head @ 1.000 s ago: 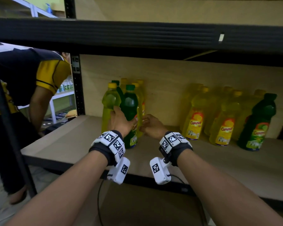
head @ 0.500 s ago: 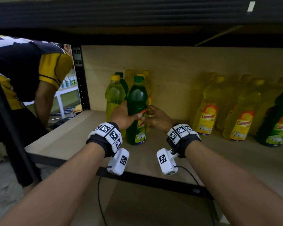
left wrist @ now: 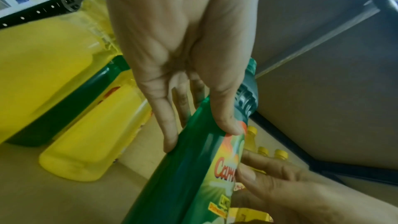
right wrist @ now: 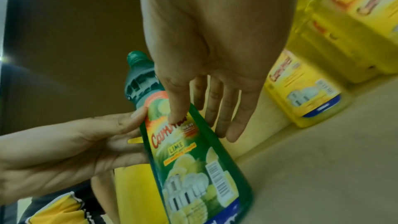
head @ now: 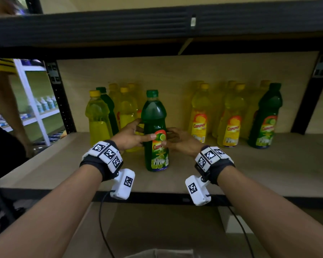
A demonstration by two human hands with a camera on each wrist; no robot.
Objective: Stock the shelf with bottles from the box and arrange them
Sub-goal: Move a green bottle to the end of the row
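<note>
I am watching both hands working on one green bottle (head: pixel 155 131) that is standing upright on the shelf (head: pixel 268 170), out in front of the other bottles and between the two groups. My left hand (head: pixel 128 135) is holding it from the left, thumb lying across the front label and the fingers (left wrist: pixel 170 135) reaching round the back. My right hand (head: pixel 181 139) is meeting it from the right, thumb pressing on the label just below the left thumb; its fingers (right wrist: pixel 234 117) are lying nearly straight along the bottle's far side, so it is pinching lightly rather than clasping. To the left a cluster of yellow bottles (head: pixel 98 121) is standing near the black upright (head: pixel 61 97), with a second green bottle (head: pixel 108 107) among them. To the right a row of yellow bottles (head: pixel 199 116) is ending in a dark green bottle (head: pixel 265 118). Another person's arm (head: pixel 7 101) is showing at the far left.
</note>
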